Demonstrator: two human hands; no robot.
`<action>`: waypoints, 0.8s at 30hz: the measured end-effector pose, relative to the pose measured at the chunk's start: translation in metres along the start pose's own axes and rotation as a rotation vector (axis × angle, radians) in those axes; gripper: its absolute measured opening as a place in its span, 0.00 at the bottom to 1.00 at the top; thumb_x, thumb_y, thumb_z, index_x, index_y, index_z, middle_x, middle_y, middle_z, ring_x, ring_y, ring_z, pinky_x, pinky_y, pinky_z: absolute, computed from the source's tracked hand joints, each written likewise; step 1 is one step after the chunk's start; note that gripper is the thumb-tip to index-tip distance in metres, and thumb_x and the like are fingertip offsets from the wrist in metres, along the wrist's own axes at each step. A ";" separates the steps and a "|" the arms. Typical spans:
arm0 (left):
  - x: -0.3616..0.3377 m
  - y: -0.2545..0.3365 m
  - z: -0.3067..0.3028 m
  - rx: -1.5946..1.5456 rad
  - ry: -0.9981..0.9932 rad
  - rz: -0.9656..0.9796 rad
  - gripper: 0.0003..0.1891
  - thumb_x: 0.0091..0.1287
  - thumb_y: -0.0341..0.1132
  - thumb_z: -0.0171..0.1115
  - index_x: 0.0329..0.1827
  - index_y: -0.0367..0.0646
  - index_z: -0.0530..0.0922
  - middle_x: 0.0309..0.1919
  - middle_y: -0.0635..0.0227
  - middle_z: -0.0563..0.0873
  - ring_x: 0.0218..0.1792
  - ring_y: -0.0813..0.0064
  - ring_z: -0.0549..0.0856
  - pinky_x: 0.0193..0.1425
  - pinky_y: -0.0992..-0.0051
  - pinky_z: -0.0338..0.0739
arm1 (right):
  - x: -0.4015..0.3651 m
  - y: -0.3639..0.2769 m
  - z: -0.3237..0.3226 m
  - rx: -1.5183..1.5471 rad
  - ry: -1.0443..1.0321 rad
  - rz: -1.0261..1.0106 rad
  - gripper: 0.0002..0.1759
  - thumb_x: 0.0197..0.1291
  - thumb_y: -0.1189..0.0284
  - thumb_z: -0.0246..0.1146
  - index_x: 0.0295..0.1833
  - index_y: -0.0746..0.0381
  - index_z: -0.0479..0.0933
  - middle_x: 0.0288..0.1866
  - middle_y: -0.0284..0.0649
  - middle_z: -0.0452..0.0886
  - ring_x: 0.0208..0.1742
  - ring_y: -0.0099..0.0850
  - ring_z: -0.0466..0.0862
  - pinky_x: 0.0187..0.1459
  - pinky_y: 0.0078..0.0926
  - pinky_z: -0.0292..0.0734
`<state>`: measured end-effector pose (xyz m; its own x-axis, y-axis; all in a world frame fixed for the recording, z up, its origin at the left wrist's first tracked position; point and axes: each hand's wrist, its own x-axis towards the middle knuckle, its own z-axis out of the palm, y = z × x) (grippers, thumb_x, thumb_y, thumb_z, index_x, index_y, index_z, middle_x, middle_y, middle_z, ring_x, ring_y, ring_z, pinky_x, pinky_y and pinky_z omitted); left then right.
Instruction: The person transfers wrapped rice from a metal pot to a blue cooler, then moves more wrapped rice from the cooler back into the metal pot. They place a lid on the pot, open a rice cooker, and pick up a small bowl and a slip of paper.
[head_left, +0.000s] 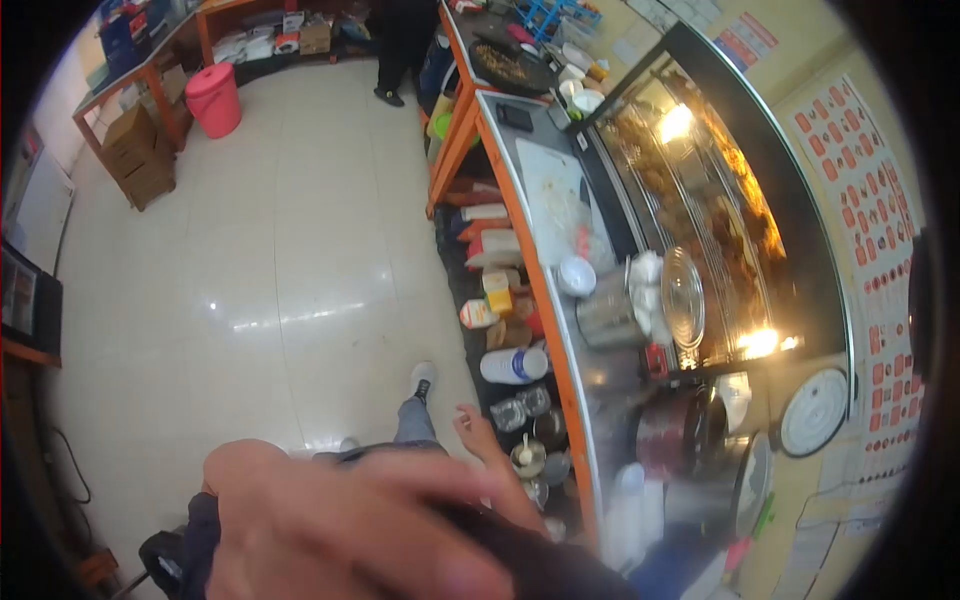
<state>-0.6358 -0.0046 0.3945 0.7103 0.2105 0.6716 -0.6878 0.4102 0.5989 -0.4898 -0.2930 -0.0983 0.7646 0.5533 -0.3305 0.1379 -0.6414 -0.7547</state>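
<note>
My left hand (370, 520) is large and blurred at the bottom, close to the camera, with its fingers stretched out and nothing visible in them. My right hand (475, 430) hangs beside the counter's lower shelf, fingers loosely bent and apart, holding nothing. Nearest to it are clear glass containers (508, 415) and a white jar (513, 366) on that shelf. On the counter above stand a steel pot (610, 308), a white bowl (576, 276) and a white cutting board (553, 195).
A lit glass food warmer (690, 190) stands behind the counter. A dark pan (510, 68) sits at its far end. Another person's dark-trousered leg (393, 50) shows at the top. A pink bucket (214, 102) and cardboard boxes (137, 155) stand at the left.
</note>
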 end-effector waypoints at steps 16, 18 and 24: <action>0.240 -0.158 -0.155 0.227 0.116 -0.187 0.25 0.68 0.37 0.65 0.65 0.58 0.65 0.47 0.71 0.77 0.61 0.69 0.74 0.77 0.49 0.53 | 0.375 -0.208 -0.128 -0.155 -0.206 -0.618 0.22 0.65 0.72 0.62 0.65 0.60 0.73 0.49 0.47 0.82 0.48 0.48 0.84 0.51 0.42 0.79; 0.256 -0.176 -0.202 0.284 0.080 -0.113 0.31 0.65 0.35 0.65 0.69 0.56 0.61 0.54 0.66 0.73 0.63 0.64 0.72 0.78 0.46 0.52 | 0.410 -0.229 -0.132 -0.166 -0.184 -0.692 0.22 0.65 0.72 0.62 0.64 0.60 0.73 0.49 0.46 0.82 0.50 0.48 0.83 0.52 0.43 0.79; 0.327 -0.204 -0.354 0.505 -0.076 0.104 0.50 0.55 0.28 0.68 0.80 0.52 0.50 0.74 0.53 0.60 0.70 0.50 0.66 0.79 0.40 0.46 | 0.501 -0.269 -0.132 -0.161 -0.132 -0.552 0.21 0.65 0.72 0.62 0.64 0.59 0.73 0.52 0.47 0.82 0.52 0.47 0.84 0.53 0.42 0.79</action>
<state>-0.2103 0.2949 0.3372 0.6346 0.1548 0.7571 -0.7536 -0.0931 0.6507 -0.0608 0.0871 0.0140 0.4696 0.8828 0.0111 0.5949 -0.3071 -0.7428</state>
